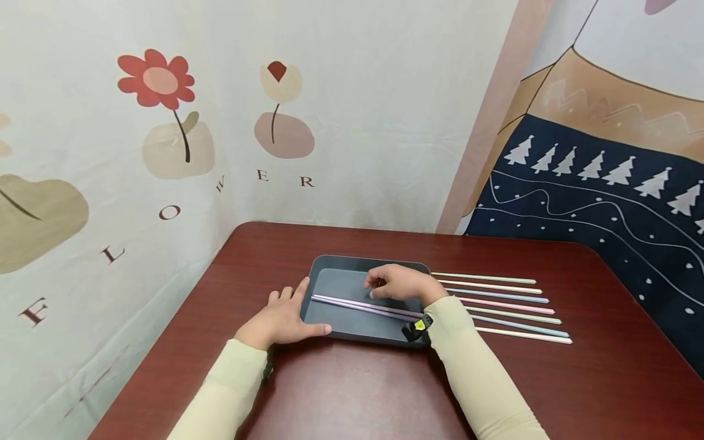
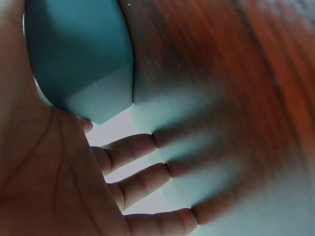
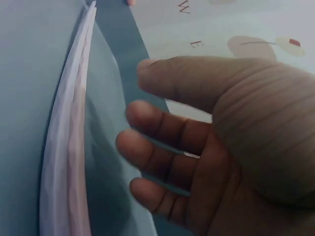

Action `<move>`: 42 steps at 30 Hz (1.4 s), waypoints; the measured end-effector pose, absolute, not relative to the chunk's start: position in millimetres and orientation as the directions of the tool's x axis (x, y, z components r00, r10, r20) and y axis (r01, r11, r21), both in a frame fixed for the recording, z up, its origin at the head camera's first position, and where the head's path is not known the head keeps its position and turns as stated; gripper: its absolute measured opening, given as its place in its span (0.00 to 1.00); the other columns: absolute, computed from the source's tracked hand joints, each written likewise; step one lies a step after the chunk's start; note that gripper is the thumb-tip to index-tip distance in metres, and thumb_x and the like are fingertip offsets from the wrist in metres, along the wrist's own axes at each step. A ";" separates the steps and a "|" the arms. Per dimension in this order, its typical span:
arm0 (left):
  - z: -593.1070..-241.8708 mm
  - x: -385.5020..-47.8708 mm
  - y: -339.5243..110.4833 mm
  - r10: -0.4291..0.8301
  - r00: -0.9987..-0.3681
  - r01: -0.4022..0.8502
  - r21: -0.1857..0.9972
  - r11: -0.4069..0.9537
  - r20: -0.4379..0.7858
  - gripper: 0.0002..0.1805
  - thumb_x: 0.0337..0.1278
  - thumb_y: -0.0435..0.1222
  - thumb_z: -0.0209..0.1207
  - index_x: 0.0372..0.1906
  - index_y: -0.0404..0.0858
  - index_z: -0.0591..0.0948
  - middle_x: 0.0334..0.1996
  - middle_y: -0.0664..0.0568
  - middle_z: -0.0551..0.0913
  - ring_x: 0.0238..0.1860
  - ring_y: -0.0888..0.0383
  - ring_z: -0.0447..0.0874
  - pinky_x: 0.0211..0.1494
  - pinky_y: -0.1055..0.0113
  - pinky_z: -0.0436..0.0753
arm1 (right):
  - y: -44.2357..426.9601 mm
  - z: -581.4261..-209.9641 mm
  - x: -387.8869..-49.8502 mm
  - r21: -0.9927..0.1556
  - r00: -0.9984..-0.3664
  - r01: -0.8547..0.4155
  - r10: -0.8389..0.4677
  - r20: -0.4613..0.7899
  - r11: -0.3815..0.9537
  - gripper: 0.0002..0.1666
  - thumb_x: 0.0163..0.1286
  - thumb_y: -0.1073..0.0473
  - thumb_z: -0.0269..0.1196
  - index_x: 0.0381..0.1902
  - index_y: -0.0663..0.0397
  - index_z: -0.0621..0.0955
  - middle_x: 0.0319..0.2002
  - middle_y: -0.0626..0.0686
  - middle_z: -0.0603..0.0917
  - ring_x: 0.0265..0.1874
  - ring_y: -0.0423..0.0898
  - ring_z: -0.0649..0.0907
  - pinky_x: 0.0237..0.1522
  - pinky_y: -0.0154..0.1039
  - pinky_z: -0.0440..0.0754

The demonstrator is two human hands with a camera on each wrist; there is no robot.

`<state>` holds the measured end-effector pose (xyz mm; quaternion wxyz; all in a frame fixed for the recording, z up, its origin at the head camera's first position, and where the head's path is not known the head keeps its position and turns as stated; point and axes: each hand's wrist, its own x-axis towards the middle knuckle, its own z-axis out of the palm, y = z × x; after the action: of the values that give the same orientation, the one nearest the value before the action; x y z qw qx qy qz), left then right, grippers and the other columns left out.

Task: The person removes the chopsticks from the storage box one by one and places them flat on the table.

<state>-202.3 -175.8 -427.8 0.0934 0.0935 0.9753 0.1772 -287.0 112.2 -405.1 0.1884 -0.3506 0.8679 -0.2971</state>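
A shallow dark grey tray [image 1: 342, 280] lies on the table. Inside it, a pair of pale purple chopsticks [image 1: 352, 304] runs side by side from the left part toward the right, passing behind my right wrist. My left hand [image 1: 283, 318] rests at the tray's left end with fingers spread and thumb along the near rim. The left wrist view has the tray corner [image 2: 81, 59] against that palm. Over the tray, my right hand [image 1: 401, 283] hovers with loosely bent fingers. In the right wrist view nothing is between its fingers, and the chopsticks [image 3: 69, 132] lie apart from them.
Several pastel chopsticks [image 1: 508, 302] lie in spaced rows on the reddish-brown table [image 1: 352, 391], right of the tray; my right forearm hides some of their left ends. A pale printed curtain [image 1: 357, 122] hangs behind the table, with a dark blue printed cloth [image 1: 594, 201] at the right.
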 end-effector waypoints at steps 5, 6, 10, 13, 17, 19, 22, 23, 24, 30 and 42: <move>-425.7 -201.8 -175.5 0.219 -0.964 0.154 0.357 0.921 -0.149 0.71 0.35 0.76 0.62 0.80 0.39 0.49 0.62 0.38 0.67 0.57 0.40 0.62 0.50 0.48 0.77 | 111.5 -413.2 -290.4 -0.676 -0.671 -0.464 -0.726 -0.154 0.572 0.06 0.70 0.65 0.62 0.42 0.52 0.82 0.32 0.47 0.78 0.32 0.43 0.75 0.37 0.39 0.73; -425.4 -201.6 -175.6 0.219 -0.964 0.154 0.358 0.921 -0.151 0.71 0.35 0.76 0.62 0.80 0.39 0.49 0.63 0.38 0.67 0.57 0.40 0.62 0.50 0.47 0.77 | 111.6 -414.8 -291.3 -0.681 -0.664 -0.463 -0.731 -0.158 0.568 0.06 0.69 0.66 0.62 0.42 0.52 0.82 0.32 0.47 0.78 0.31 0.43 0.75 0.37 0.39 0.73; -424.2 -200.1 -175.6 0.223 -0.962 0.155 0.358 0.921 -0.155 0.71 0.35 0.76 0.62 0.80 0.39 0.49 0.63 0.37 0.67 0.58 0.40 0.62 0.51 0.47 0.76 | 110.9 -417.7 -292.7 -0.688 -0.644 -0.457 -0.743 -0.182 0.564 0.06 0.68 0.67 0.63 0.41 0.52 0.82 0.31 0.47 0.78 0.31 0.42 0.74 0.36 0.38 0.73; -424.4 -199.5 -175.5 0.221 -0.962 0.152 0.361 0.920 -0.158 0.71 0.35 0.76 0.63 0.80 0.39 0.49 0.63 0.38 0.67 0.58 0.40 0.62 0.51 0.47 0.76 | 109.8 -417.2 -292.2 -0.682 -0.640 -0.456 -0.743 -0.195 0.572 0.07 0.67 0.67 0.64 0.41 0.52 0.82 0.32 0.47 0.78 0.31 0.42 0.75 0.37 0.38 0.73; -424.1 -199.4 -175.1 0.220 -0.962 0.151 0.359 0.921 -0.159 0.71 0.35 0.76 0.62 0.80 0.40 0.49 0.63 0.38 0.67 0.58 0.40 0.62 0.51 0.47 0.77 | 109.0 -417.6 -292.0 -0.669 -0.636 -0.458 -0.742 -0.213 0.585 0.07 0.67 0.67 0.64 0.41 0.51 0.82 0.32 0.47 0.78 0.32 0.42 0.75 0.37 0.38 0.73; -423.6 -199.6 -175.1 0.219 -0.963 0.152 0.357 0.922 -0.157 0.71 0.35 0.76 0.63 0.80 0.40 0.49 0.62 0.38 0.67 0.57 0.41 0.62 0.50 0.48 0.77 | 108.2 -417.9 -292.3 -0.668 -0.633 -0.461 -0.744 -0.215 0.585 0.08 0.67 0.68 0.64 0.40 0.51 0.82 0.32 0.46 0.78 0.32 0.42 0.75 0.37 0.37 0.73; -423.5 -200.1 -175.2 0.218 -0.964 0.152 0.357 0.921 -0.153 0.71 0.35 0.76 0.63 0.80 0.40 0.49 0.61 0.39 0.68 0.56 0.42 0.62 0.49 0.49 0.77 | 106.5 -418.6 -292.6 -0.662 -0.623 -0.474 -0.752 -0.215 0.581 0.08 0.66 0.69 0.63 0.40 0.51 0.82 0.31 0.46 0.78 0.31 0.41 0.75 0.36 0.36 0.73; -423.6 -200.1 -175.3 0.219 -0.964 0.152 0.358 0.921 -0.154 0.71 0.35 0.76 0.63 0.80 0.40 0.49 0.61 0.39 0.68 0.55 0.42 0.62 0.49 0.49 0.77 | 106.1 -419.2 -292.6 -0.659 -0.620 -0.479 -0.755 -0.214 0.580 0.09 0.66 0.69 0.63 0.40 0.52 0.82 0.31 0.46 0.78 0.30 0.41 0.75 0.36 0.36 0.73; -423.9 -200.1 -175.3 0.219 -0.963 0.152 0.358 0.921 -0.155 0.71 0.35 0.76 0.63 0.80 0.40 0.49 0.61 0.39 0.68 0.55 0.42 0.62 0.49 0.49 0.77 | 105.8 -419.9 -292.7 -0.656 -0.618 -0.482 -0.756 -0.215 0.580 0.09 0.66 0.70 0.63 0.40 0.52 0.82 0.30 0.46 0.77 0.30 0.40 0.74 0.36 0.36 0.72; -425.0 -199.4 -175.2 0.218 -0.964 0.152 0.354 0.923 -0.155 0.71 0.35 0.75 0.63 0.80 0.39 0.49 0.61 0.38 0.68 0.56 0.41 0.62 0.49 0.48 0.77 | 105.5 -424.5 -293.2 -0.638 -0.641 -0.492 -0.743 -0.196 0.593 0.11 0.66 0.71 0.60 0.38 0.50 0.83 0.28 0.45 0.77 0.28 0.40 0.73 0.34 0.36 0.72; -422.3 -199.1 -174.7 0.215 -0.963 0.143 0.368 0.919 -0.164 0.71 0.35 0.75 0.64 0.80 0.40 0.48 0.61 0.37 0.67 0.56 0.41 0.61 0.50 0.47 0.76 | 104.2 -429.7 -292.2 -0.569 -0.717 -0.504 -0.682 -0.144 0.650 0.08 0.67 0.66 0.64 0.36 0.45 0.82 0.28 0.45 0.78 0.28 0.40 0.75 0.33 0.36 0.74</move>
<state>-199.1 -174.7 -422.3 0.1009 0.0918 0.9743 0.1791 -292.2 104.2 -429.7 0.1753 -0.3328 0.8912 -0.2536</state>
